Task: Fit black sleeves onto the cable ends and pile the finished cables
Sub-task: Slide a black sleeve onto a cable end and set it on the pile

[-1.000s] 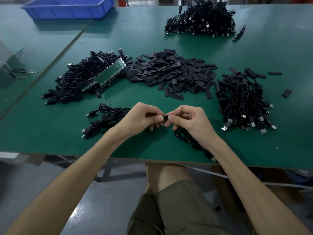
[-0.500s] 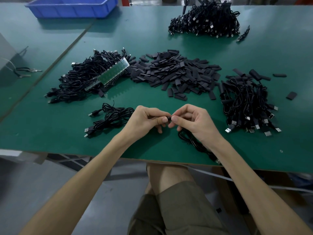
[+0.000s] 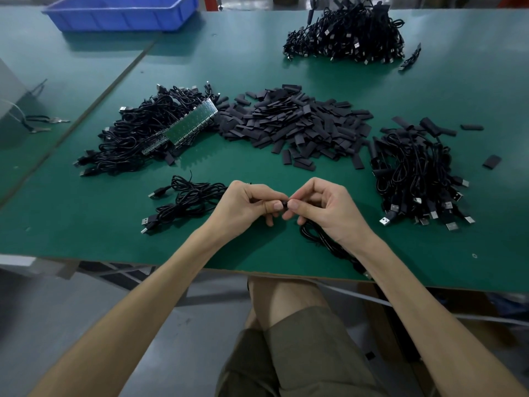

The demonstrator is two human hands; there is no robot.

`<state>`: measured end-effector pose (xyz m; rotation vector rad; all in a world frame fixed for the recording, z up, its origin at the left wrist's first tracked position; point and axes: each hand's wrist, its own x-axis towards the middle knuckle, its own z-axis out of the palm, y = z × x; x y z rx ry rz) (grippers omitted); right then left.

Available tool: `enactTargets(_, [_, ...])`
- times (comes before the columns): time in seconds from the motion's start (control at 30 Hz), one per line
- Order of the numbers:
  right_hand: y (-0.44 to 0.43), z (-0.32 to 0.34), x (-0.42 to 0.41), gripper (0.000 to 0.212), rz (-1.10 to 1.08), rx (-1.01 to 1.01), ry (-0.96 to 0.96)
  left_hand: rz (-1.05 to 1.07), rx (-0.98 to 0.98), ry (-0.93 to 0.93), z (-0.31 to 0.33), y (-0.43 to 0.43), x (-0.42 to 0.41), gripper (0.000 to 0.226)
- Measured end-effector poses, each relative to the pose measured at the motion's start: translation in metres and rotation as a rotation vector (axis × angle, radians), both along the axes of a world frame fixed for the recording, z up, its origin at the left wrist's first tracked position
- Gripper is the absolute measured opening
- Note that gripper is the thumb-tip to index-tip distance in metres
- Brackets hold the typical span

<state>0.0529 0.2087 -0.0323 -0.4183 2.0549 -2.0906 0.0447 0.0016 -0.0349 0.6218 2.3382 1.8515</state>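
Note:
My left hand (image 3: 249,204) and my right hand (image 3: 326,210) meet fingertip to fingertip above the green table (image 3: 286,253). Between them they pinch a small black sleeve (image 3: 284,204) on a cable end; which hand holds which part is hard to tell. The black cable (image 3: 317,239) trails from under my right hand toward the table's near edge. A heap of loose black sleeves (image 3: 294,124) lies behind my hands. A small bunch of cables (image 3: 186,199) rests left of my left hand. A cable pile (image 3: 415,173) with USB plugs sits to the right.
A large cable heap with a green circuit-board strip (image 3: 189,124) lies at the left, another cable heap (image 3: 346,32) at the far right. A blue plastic bin (image 3: 123,12) stands at the back left. Stray sleeves (image 3: 492,161) lie at the right. Keys (image 3: 43,124) rest on the left table.
Both hands stay pinched together on the cable end with only slight finger shifts. The view has drifted a little.

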Motion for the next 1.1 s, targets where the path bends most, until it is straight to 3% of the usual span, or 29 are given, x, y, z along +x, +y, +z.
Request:
enactTargets(0.17, [0.0013,0.0002,-0.0013,0.012,-0.025,-0.028,-0.003,0.027,-0.001,-0.024,0.0013,0.0009,-0.0009,0.014])
enactTargets(0.47, [0.0041,-0.0014,-0.0023,0.017,-0.062,-0.091,0.008,0.003,0.284,-0.175,0.0044,0.0001,0.0018,0.026])
enactTargets(0.6, [0.0024,-0.0047,-0.0040,0.008,-0.038,-0.041,0.029,0.006,0.270,-0.171,0.0038,0.0006,0.0017,0.023])
enactTargets(1.1, [0.0035,-0.0059,-0.0040,0.011,-0.053,-0.007,0.053,-0.008,0.265,-0.187,0.0079,0.0005,0.0032,0.023])
